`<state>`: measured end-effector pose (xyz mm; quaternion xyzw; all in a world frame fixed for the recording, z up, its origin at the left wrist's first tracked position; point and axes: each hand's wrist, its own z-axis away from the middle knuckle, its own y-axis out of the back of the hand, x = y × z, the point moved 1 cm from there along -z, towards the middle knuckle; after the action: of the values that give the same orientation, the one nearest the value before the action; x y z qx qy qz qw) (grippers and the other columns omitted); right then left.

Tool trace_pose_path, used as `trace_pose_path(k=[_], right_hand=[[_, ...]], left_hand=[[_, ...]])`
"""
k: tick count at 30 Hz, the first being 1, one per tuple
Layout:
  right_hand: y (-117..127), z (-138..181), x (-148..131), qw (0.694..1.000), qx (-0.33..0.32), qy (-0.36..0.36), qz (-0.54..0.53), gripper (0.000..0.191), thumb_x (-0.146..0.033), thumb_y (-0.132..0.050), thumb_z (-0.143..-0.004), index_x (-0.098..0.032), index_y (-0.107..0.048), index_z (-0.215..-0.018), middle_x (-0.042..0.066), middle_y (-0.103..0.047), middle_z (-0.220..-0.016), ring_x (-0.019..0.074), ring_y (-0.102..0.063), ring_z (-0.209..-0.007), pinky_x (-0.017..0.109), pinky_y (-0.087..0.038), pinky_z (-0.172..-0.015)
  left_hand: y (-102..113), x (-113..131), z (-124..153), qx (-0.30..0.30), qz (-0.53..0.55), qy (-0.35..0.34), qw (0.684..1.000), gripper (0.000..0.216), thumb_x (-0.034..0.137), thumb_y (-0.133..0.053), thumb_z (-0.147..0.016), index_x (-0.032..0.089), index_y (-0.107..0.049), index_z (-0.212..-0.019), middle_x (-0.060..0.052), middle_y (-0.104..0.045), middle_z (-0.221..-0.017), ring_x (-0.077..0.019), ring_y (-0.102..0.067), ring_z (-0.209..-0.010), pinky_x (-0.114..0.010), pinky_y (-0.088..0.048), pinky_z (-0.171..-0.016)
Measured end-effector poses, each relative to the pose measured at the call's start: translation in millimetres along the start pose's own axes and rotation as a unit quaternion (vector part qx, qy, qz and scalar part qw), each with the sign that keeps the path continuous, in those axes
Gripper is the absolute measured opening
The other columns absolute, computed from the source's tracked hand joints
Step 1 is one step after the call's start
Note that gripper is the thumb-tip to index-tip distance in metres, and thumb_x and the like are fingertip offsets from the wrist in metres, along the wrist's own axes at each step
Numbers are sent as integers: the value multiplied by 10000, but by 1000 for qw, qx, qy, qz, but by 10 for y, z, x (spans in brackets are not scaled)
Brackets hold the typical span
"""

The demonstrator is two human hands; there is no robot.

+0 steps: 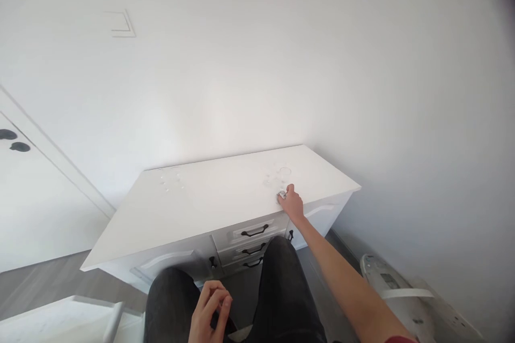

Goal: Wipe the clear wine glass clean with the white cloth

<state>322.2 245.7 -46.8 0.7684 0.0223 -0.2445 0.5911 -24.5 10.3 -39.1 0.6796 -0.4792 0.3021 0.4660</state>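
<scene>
The right hand (293,202) is stretched forward at full arm's length onto the white rectangular cabinet top (209,198), fingertips pinched on a small silvery object (282,194) near the front edge, too small to identify. Just beyond stands a clear drinking glass (284,174), upright, contents not discernible. The left hand (209,311) rests low on the lap, fingers loosely curled, holding nothing visible.

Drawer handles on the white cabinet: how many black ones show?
3 bar handles, stacked on the middle drawers. Two small black door pulls flank them. The person's knees may hide more.
</scene>
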Motion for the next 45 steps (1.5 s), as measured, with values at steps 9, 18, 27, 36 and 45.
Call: trace_pose_path(k=[9,18,27,36,45], right_hand=[[-245,238,-666,956,-86,278,45,200,-327,-552,-1024,-179,-632,-1132,41,-660,-987,187,-600,-834,315,-439,-748],[-249,26,-743,942,-103,320,24,149,-338,-552,-1001,-211,-604,-942,-3,-657,-850,175,-583,-752,284,-375,-682],[-280,4,-730,946,-104,307,0,139,-342,-524,-968,-238,-546,-879,15,-700,-863,182,-582,-758,273,-261,-645],[-287,-3,-713,947,-99,306,-10,134,-330,-536,-957,-233,-534,-864,6,-676,-834,173,-565,-737,269,-248,-636],[-243,8,-745,953,-105,284,-31,118,-317,-586,-945,-221,-591,-876,-20,-621,-777,160,-529,-681,258,-270,-626]], left_hand=[[474,-584,-1315,156,29,148,976,296,492,-624,-990,209,-678,-922,-16,-706,-821,-173,-651,-706,-294,-539,-667],[710,-1288,-2845,213,85,271,935,363,364,-671,-1003,172,-630,-1308,-94,-685,-1246,-222,-708,-1011,-420,-624,-850],[728,-1462,-3335,187,124,279,934,372,357,-678,-998,174,-627,-1318,-97,-679,-1270,-231,-704,-1039,-437,-618,-876],[656,-1230,-3414,157,252,230,927,385,383,-671,-1002,178,-624,-1324,-96,-679,-1276,-230,-704,-1045,-438,-614,-887],[400,-558,-2695,102,382,192,898,481,603,-508,-1021,204,-583,-1281,-127,-707,-1304,-234,-724,-1068,-376,-600,-839]])
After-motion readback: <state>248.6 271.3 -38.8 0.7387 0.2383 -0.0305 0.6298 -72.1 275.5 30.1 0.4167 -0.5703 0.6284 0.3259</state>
